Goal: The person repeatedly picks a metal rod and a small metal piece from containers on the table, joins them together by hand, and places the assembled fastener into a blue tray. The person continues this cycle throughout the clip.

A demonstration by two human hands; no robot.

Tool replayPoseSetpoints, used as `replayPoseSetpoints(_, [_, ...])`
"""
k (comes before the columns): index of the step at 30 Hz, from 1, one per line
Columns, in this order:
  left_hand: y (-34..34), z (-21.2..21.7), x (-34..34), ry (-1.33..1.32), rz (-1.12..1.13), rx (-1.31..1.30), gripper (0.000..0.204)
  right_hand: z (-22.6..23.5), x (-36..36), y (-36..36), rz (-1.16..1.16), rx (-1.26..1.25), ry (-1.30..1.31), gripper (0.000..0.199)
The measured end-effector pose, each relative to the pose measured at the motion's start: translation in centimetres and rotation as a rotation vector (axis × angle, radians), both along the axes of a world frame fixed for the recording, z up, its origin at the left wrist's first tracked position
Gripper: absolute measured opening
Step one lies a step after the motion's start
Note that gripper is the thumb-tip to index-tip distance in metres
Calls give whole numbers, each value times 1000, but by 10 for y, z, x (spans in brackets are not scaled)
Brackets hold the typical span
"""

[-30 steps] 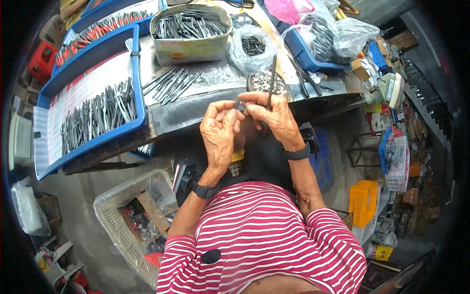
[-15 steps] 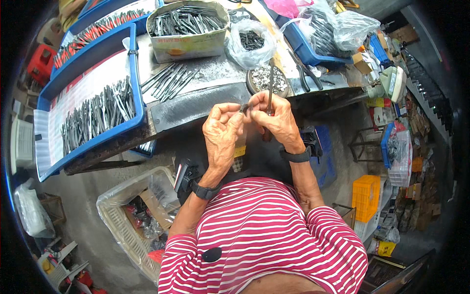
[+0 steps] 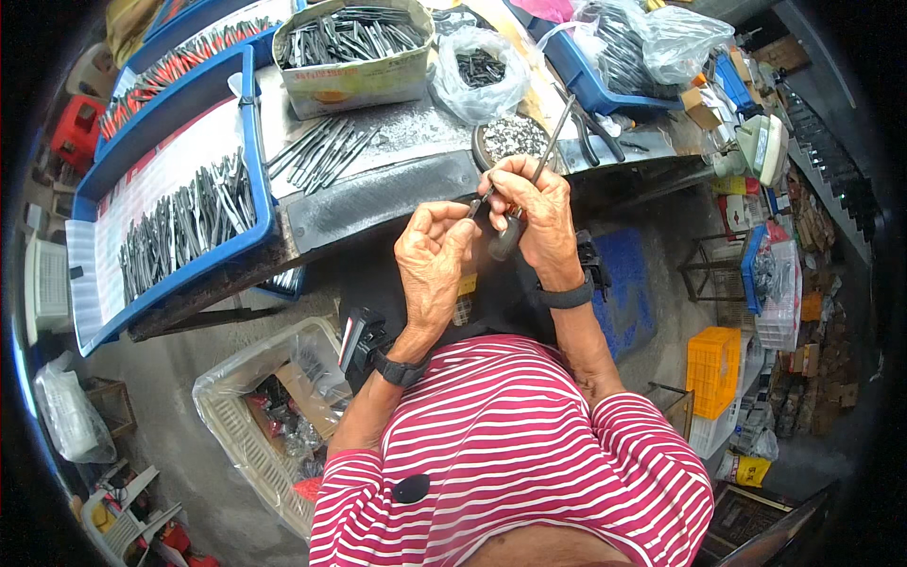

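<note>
My right hand [image 3: 534,213] grips a screwdriver [image 3: 524,198] with a dark handle and a long metal shaft that points up and to the right. My left hand [image 3: 430,260] is close beside it, pinching a small dark metal part [image 3: 472,208] at its fingertips. Both hands hover just in front of the near edge of the grey metal workbench [image 3: 378,194]. A round dish of small metal bits [image 3: 515,140] sits on the bench just beyond my right hand.
A blue tray of dark metal tools [image 3: 179,227] lies at the left, a cardboard box of metal pieces [image 3: 354,52] at the back, plastic bags of parts [image 3: 482,71] beside it. Loose tools [image 3: 316,151] lie on the bench. A white basket [image 3: 265,416] stands on the floor.
Both hands have stayed together in front of the bench; the screwdriver's dark handle now shows below my right hand, and its shaft tilts up to the right.
</note>
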State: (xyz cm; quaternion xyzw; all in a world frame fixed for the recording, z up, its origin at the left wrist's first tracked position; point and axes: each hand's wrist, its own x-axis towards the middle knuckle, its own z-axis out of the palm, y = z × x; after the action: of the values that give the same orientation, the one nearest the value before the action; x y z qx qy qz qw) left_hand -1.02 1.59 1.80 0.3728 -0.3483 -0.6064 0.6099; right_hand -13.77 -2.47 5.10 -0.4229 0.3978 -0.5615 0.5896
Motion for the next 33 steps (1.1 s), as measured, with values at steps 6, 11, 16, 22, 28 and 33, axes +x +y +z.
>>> replayPoseSetpoints(6, [0, 1, -1, 4, -2, -3, 15, -1, 2, 2, -22, -16, -3, 8])
replayPoseSetpoints(11, [1, 1, 0, -21, -2, 0, 15, -1, 2, 2, -13, -12, 17, 9])
replayPoseSetpoints(16, [0, 1, 0, -18, -6, 4, 15, -1, 2, 2, -18, -12, 25, 9])
replayPoseSetpoints(22, [0, 1, 0, -13, -8, 8, 15, -1, 3, 2, -30, -4, 69, 9])
replayPoseSetpoints(28, [-1, 1, 1, -30, 3, -10, 14, -1, 4, 2, -35, -9, 100, 9])
replayPoseSetpoints(33, [-2, 0, 6, -82, 0, 6, 12, 0, 6, 2, -39, -70, 197, 7])
